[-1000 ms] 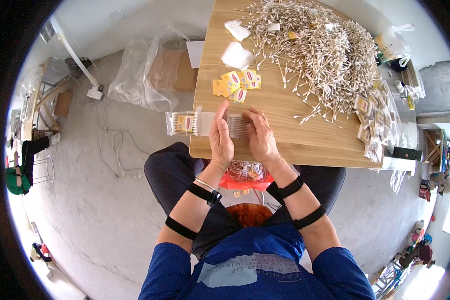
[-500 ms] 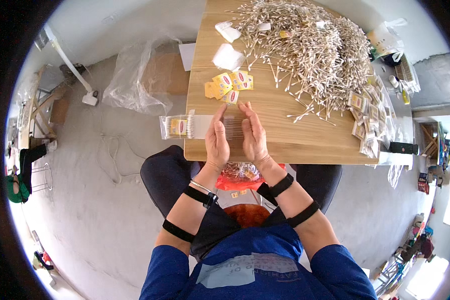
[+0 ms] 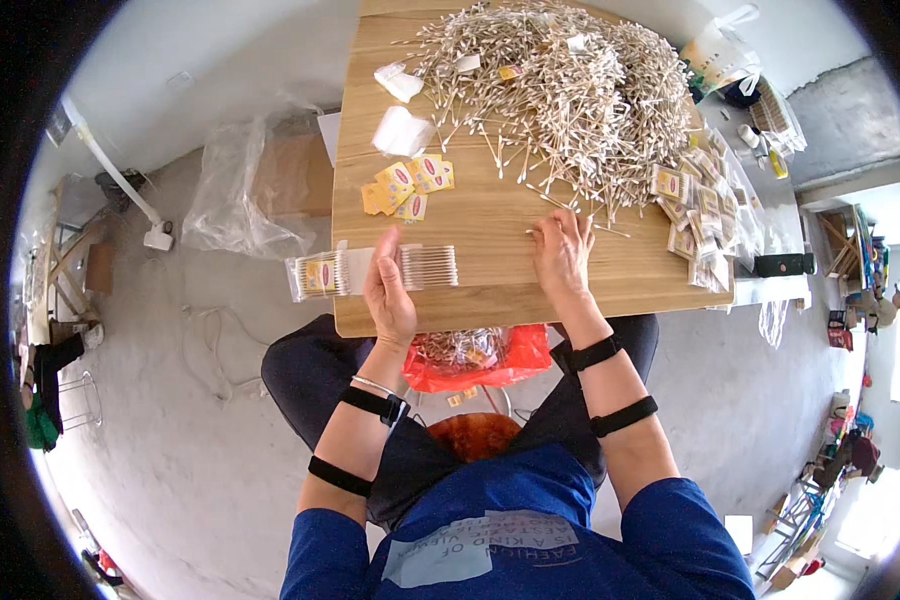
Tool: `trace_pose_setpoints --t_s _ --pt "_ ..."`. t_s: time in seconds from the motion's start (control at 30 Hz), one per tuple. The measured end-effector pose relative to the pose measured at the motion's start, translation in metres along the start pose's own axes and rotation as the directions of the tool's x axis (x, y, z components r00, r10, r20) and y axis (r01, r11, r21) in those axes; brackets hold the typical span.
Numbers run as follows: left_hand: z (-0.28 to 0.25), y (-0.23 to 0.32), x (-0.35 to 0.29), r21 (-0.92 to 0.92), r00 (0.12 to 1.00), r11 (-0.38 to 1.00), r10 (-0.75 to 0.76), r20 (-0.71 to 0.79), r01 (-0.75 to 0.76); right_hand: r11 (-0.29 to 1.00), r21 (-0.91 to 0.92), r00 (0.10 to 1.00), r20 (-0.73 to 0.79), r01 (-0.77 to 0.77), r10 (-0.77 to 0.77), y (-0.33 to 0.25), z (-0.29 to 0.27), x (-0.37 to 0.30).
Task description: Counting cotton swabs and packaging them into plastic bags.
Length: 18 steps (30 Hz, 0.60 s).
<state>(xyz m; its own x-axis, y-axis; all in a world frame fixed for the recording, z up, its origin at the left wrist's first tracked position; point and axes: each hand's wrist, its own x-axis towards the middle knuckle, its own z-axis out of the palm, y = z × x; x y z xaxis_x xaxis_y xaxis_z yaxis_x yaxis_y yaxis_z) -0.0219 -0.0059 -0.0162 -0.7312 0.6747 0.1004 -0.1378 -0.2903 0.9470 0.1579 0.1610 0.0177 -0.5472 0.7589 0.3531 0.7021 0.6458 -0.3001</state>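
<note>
My left hand point(image 3: 388, 290) rests on the table with its fingers stretched out, at the left end of a neat row of cotton swabs point(image 3: 430, 266). Left of it lies a clear packet of cotton swabs point(image 3: 315, 275) with a yellow card; a pale clear strip joins it to the row. My right hand point(image 3: 563, 255) has curled fingers touching the wood just below the big heap of cotton swabs point(image 3: 570, 90). A white swab tip pokes out at its fingertips; the rest is hidden. Yellow printed cards point(image 3: 410, 185) lie beyond the left hand.
Filled swab packets point(image 3: 700, 215) pile up at the table's right side. Clear plastic sleeves point(image 3: 402, 132) lie at the left. A red bag point(image 3: 480, 360) with swabs hangs below the front edge point(image 3: 530, 322). A dark cylinder point(image 3: 782, 265) stands beyond the right edge.
My hands have parted from around the swab row. The right hand has moved right toward the loose swabs and curled its fingers; the left stays beside the row. The whole view has shifted.
</note>
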Motion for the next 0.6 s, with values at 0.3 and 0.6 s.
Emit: trace_pose_setpoints --t_s 0.3,0.6 --pt "0.007 0.007 -0.002 -0.016 1.0 1.0 0.007 0.003 -0.007 0.987 0.013 0.987 -0.011 0.159 -0.159 -0.021 0.008 0.028" --pt "0.008 0.007 -0.001 -0.02 0.999 1.0 0.01 -0.036 -0.011 0.934 0.2 0.942 0.103 0.295 -0.319 -0.101 0.042 0.028"
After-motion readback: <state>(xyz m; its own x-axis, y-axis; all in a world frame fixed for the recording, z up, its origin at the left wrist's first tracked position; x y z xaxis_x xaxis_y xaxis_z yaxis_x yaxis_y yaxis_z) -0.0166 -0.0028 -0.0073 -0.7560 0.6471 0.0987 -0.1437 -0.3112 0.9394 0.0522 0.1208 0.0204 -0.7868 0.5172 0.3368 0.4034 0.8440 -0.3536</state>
